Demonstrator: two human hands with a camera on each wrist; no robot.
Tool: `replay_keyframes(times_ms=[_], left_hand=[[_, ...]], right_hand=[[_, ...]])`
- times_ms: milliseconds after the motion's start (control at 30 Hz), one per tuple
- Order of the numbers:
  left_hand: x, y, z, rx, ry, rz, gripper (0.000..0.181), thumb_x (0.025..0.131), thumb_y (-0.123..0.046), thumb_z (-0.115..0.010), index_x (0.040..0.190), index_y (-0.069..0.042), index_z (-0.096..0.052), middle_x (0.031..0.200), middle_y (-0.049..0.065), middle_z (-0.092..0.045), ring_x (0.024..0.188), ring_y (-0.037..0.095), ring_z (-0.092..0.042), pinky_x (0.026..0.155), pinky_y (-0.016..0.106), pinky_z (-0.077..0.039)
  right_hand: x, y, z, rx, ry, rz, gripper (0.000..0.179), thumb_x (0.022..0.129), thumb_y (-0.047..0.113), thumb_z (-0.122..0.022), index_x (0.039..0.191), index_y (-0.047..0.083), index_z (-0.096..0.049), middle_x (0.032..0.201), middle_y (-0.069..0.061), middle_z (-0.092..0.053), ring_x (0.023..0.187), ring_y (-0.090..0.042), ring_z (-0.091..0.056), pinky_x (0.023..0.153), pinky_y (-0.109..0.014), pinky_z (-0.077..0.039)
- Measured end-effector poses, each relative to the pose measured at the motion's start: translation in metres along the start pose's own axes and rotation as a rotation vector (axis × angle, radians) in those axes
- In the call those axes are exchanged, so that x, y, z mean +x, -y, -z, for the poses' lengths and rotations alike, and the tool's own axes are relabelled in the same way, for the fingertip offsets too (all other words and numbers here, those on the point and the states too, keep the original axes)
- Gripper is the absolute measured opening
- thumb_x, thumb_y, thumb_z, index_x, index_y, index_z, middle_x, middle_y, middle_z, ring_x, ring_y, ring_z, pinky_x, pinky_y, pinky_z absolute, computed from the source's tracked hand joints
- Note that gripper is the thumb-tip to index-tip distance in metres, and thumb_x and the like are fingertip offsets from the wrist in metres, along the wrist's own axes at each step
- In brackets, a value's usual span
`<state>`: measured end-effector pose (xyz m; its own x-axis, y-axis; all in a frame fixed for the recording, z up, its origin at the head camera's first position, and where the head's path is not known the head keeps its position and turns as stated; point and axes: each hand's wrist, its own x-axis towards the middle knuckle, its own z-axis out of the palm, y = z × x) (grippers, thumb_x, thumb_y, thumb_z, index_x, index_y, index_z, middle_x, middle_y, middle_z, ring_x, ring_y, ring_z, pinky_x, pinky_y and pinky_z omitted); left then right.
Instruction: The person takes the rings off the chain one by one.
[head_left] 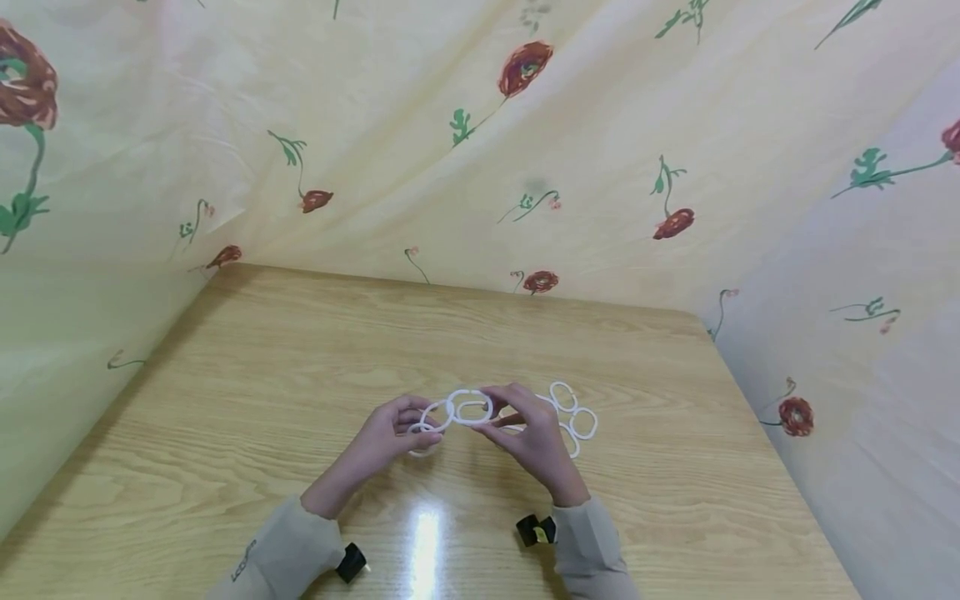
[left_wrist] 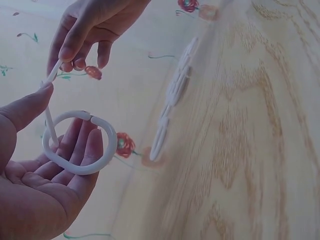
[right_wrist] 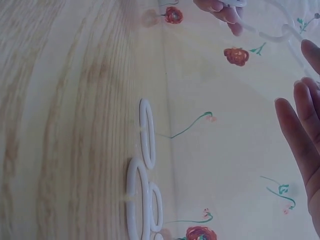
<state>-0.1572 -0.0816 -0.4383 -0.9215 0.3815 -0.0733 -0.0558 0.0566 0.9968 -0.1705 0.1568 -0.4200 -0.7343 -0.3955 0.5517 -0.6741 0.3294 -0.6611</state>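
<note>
Several white plastic rings are linked in a short chain between the two hands, above the table. My left hand [head_left: 397, 435] holds the left part of this chain between thumb and fingers. One oval ring [left_wrist: 108, 159] with a narrow slit in its rim hangs over the left fingers in the left wrist view. My right hand [head_left: 534, 433] pinches the chain's right-hand ring [head_left: 470, 392] between thumb and fingertips, its other fingers spread. More white rings [head_left: 596, 423] lie on the table just behind and right of the right hand, which partly hides them.
The wood-grain table [head_left: 300, 333] has a bright light reflection near its front. A cream curtain [head_left: 420, 150] with red flowers hangs along its back and both sides. Black wrist devices [head_left: 351, 563] sit at both sleeve cuffs.
</note>
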Motion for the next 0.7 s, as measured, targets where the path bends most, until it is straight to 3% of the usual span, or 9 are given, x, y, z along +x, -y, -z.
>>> replay_keyframes(times_ms=[167,367,567,700], left_hand=[[0.0,0.001,0.001,0.017,0.001,-0.006,0.052,0.087,-0.016,-0.072,0.125,0.014,-0.051,0.108,0.025,-0.068,0.097,0.021,-0.069,0.082,0.024,-0.059],[0.0,0.001,0.001,0.028,0.001,-0.024,0.052,0.088,-0.016,-0.072,0.124,0.014,-0.052,0.108,0.025,-0.067,0.1,0.028,-0.068,0.082,0.025,-0.059],[-0.001,-0.001,0.001,0.02,0.006,-0.033,0.05,0.088,-0.015,-0.07,0.125,0.014,-0.053,0.109,0.026,-0.067,0.102,0.029,-0.068,0.083,0.027,-0.06],[-0.001,-0.002,0.001,0.021,0.004,-0.028,0.048,0.088,-0.013,-0.07,0.124,0.014,-0.053,0.108,0.025,-0.067,0.101,0.028,-0.068,0.082,0.028,-0.06]], right_hand=[[0.001,0.003,0.0,0.004,0.001,-0.003,0.046,0.069,-0.008,-0.081,0.112,-0.004,-0.065,0.087,-0.019,-0.064,0.083,-0.028,-0.064,0.063,-0.028,-0.062],[0.007,0.021,0.003,0.011,0.001,0.028,0.043,0.067,-0.014,-0.079,0.108,-0.011,-0.063,0.084,-0.019,-0.063,0.079,-0.031,-0.064,0.061,-0.032,-0.062],[0.0,0.0,-0.003,0.01,0.004,0.021,0.044,0.072,-0.004,-0.08,0.113,-0.003,-0.065,0.089,-0.013,-0.065,0.085,-0.018,-0.064,0.063,-0.027,-0.062],[-0.003,-0.004,-0.003,0.013,0.02,-0.008,0.044,0.075,0.0,-0.08,0.116,0.0,-0.066,0.091,-0.014,-0.066,0.085,-0.024,-0.066,0.064,-0.024,-0.061]])
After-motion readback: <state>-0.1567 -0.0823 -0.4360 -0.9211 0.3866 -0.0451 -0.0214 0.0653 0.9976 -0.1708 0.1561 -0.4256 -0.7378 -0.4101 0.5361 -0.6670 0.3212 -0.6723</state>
